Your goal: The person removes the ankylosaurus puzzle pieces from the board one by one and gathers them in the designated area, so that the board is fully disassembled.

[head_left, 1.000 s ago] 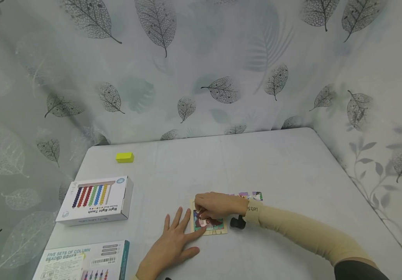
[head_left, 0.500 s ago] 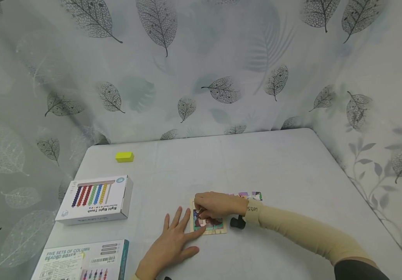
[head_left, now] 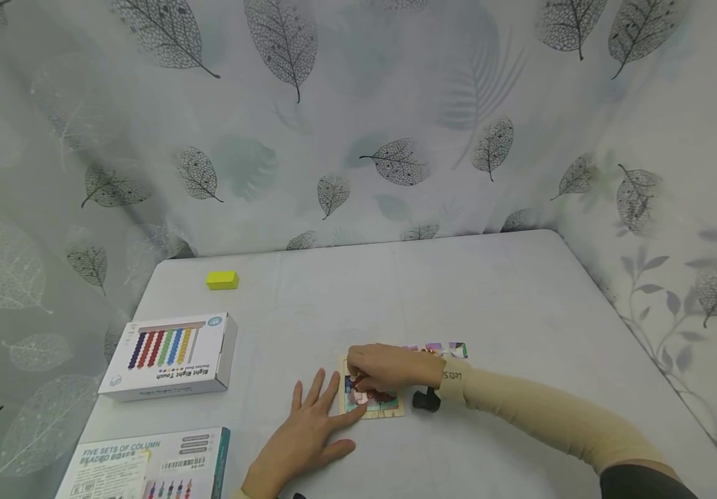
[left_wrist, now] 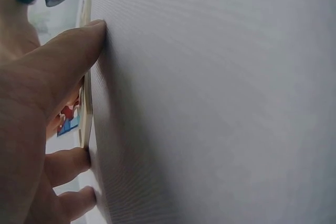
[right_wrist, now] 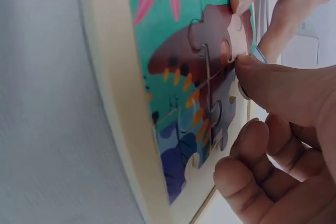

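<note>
A wooden jigsaw puzzle board (head_left: 399, 414) lies flat near the table's front, with several joined pieces (right_wrist: 178, 51) in its tray; bare wood shows where pieces are absent. My left hand (head_left: 307, 435) rests palm down with fingers spread, its index finger and thumb against the board's left side and front edge. Over the board, my right hand (head_left: 383, 366) pinches a puzzle piece (left_wrist: 68, 123) between thumb and curled fingers, which cover most of it. Loose puzzle pieces (head_left: 456, 349) lie beyond the right wrist, partly hidden by it.
To the left lie a white bead-toy box (head_left: 168, 357) and a second box (head_left: 152, 464) cut off by the frame. A yellow block (head_left: 222, 280) sits at the back left. Leaf-patterned curtains (head_left: 358, 125) surround the white table (head_left: 489, 291).
Both hands stay almost in place at the board. The right hand and wrist shift only very slightly.
</note>
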The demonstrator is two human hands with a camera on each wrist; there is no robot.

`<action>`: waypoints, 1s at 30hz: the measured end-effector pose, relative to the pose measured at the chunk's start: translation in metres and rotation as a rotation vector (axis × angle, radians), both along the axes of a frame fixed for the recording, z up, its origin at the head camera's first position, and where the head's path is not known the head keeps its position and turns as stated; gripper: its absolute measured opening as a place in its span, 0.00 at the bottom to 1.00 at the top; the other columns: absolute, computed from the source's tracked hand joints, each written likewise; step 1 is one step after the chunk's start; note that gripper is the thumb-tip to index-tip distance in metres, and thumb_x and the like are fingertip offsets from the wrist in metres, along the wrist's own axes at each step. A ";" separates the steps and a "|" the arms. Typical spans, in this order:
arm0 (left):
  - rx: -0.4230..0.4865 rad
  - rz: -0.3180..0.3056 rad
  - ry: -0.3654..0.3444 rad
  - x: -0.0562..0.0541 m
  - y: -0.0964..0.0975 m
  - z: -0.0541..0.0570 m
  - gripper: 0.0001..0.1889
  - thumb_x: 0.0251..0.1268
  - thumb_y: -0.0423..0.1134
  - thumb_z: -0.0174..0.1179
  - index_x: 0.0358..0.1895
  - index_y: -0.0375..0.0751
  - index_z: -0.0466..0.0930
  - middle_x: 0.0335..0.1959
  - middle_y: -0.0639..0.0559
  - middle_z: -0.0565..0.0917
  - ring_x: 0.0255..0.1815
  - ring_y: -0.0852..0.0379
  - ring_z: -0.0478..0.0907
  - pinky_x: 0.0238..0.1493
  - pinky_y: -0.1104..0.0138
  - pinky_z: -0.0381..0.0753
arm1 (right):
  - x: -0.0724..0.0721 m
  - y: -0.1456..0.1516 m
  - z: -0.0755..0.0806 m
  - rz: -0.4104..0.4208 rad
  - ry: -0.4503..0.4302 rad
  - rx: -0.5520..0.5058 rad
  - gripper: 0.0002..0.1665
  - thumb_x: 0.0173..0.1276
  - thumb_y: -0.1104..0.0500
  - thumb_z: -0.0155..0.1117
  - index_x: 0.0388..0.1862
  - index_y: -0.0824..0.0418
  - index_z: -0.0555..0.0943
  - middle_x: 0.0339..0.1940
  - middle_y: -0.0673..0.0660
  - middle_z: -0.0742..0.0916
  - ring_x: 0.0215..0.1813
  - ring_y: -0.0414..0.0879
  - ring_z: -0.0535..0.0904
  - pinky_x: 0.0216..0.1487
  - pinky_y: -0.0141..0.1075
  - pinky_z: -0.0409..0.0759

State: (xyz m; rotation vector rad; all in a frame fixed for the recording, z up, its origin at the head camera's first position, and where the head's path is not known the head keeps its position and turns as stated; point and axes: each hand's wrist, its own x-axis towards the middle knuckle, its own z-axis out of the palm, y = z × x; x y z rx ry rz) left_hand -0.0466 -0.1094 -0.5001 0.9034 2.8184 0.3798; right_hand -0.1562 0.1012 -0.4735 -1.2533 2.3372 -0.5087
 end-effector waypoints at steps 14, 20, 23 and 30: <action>0.004 -0.003 -0.003 0.000 0.000 0.001 0.28 0.66 0.62 0.59 0.70 0.72 0.71 0.78 0.32 0.61 0.80 0.27 0.51 0.67 0.25 0.59 | 0.006 0.004 -0.002 0.044 0.090 -0.045 0.06 0.74 0.57 0.62 0.38 0.56 0.73 0.34 0.46 0.77 0.33 0.31 0.68 0.38 0.22 0.69; 0.005 0.003 -0.018 0.000 0.000 0.001 0.28 0.66 0.62 0.59 0.70 0.72 0.70 0.79 0.32 0.60 0.81 0.27 0.50 0.67 0.25 0.58 | 0.006 0.005 -0.002 0.041 0.039 -0.081 0.06 0.76 0.58 0.60 0.37 0.57 0.74 0.29 0.46 0.78 0.29 0.29 0.69 0.36 0.21 0.70; 0.006 0.002 -0.021 0.000 0.000 0.001 0.28 0.66 0.62 0.59 0.70 0.72 0.71 0.79 0.33 0.60 0.81 0.27 0.49 0.67 0.25 0.57 | 0.006 0.006 -0.003 0.036 0.016 -0.098 0.07 0.76 0.58 0.59 0.37 0.56 0.74 0.29 0.46 0.78 0.28 0.27 0.70 0.35 0.20 0.70; -0.001 0.000 -0.013 0.000 0.001 0.001 0.28 0.66 0.62 0.59 0.70 0.72 0.71 0.79 0.33 0.61 0.81 0.27 0.50 0.67 0.25 0.58 | 0.006 0.008 -0.008 0.071 0.070 -0.146 0.05 0.76 0.59 0.60 0.38 0.57 0.74 0.30 0.46 0.79 0.29 0.27 0.70 0.35 0.19 0.70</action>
